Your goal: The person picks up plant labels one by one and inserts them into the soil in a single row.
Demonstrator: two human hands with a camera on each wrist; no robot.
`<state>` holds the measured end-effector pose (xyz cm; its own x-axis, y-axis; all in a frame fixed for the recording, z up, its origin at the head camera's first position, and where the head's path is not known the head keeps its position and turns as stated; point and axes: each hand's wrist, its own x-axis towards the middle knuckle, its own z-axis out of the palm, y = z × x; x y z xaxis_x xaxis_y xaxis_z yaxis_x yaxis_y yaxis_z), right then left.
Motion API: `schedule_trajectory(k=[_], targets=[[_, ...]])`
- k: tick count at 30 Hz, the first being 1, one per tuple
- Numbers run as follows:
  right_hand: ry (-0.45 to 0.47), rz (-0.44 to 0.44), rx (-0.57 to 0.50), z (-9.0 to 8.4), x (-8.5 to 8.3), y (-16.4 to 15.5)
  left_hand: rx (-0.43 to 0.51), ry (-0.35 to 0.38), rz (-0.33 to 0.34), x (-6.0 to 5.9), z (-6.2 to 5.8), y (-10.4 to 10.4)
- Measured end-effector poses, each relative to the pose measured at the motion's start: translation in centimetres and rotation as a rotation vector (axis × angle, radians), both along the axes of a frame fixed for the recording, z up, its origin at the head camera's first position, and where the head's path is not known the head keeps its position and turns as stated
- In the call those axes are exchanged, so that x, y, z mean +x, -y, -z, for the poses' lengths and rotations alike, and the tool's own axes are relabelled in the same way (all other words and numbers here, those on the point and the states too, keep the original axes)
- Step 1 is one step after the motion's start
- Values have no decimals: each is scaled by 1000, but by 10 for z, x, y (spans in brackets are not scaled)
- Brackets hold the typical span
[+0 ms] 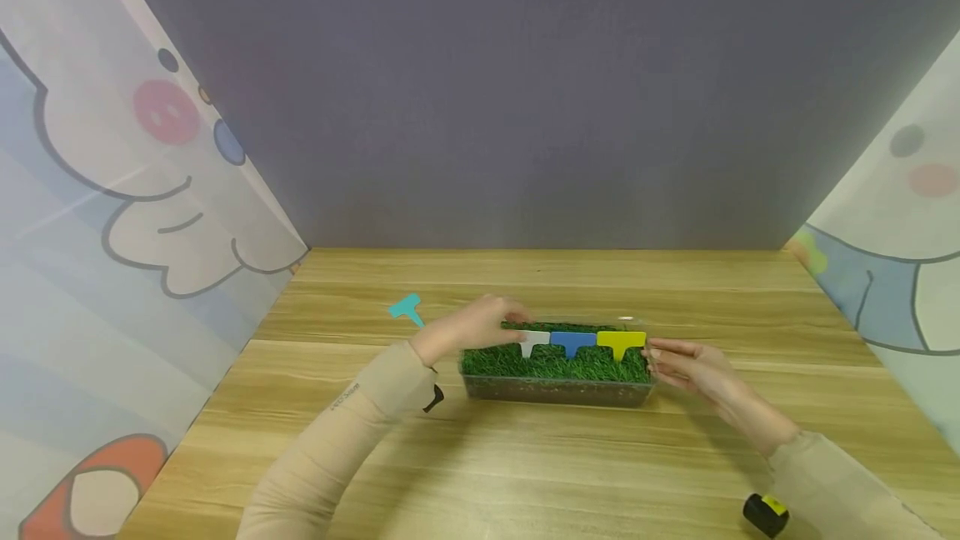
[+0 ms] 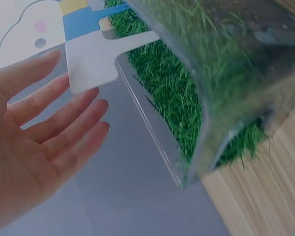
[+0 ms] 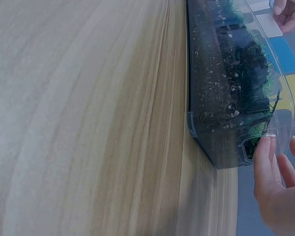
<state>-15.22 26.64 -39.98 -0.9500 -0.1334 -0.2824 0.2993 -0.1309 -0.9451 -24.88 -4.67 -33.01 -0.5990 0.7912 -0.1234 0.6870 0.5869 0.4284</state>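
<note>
A clear plastic box [image 1: 558,392] of soil topped with green grass stands at the table's middle. Three T-shaped labels stick upright in the grass in a row: white [image 1: 532,342], blue [image 1: 573,342], yellow [image 1: 621,342]. My left hand [image 1: 504,317] reaches over the box's left end, fingers [image 2: 64,132] straight and spread beside the white label [image 2: 91,64], holding nothing. My right hand [image 1: 663,352] is at the box's right end, with straight fingertips [image 3: 266,157] touching the clear rim [image 3: 280,135]. A teal label [image 1: 407,308] lies flat on the table left of the box.
A small black and yellow object [image 1: 765,513] sits near the front right table edge. Cartoon-printed panels [image 1: 112,215] close the left and right sides, and a grey wall [image 1: 525,107] closes the back. Bare wooden tabletop [image 1: 525,473] lies in front of the box.
</note>
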Motion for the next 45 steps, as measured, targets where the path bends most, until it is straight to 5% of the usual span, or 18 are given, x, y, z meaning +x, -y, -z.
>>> schedule_trajectory(k=[19, 34, 45], targets=[[8, 1, 43, 0, -2, 2, 3, -82, -127, -5, 0, 44], [2, 2, 15, 0, -1, 0, 61, -139, -243, -20, 21, 90], [0, 2, 11, 1, -1, 0, 91, -110, -343, -35, 39, 114]])
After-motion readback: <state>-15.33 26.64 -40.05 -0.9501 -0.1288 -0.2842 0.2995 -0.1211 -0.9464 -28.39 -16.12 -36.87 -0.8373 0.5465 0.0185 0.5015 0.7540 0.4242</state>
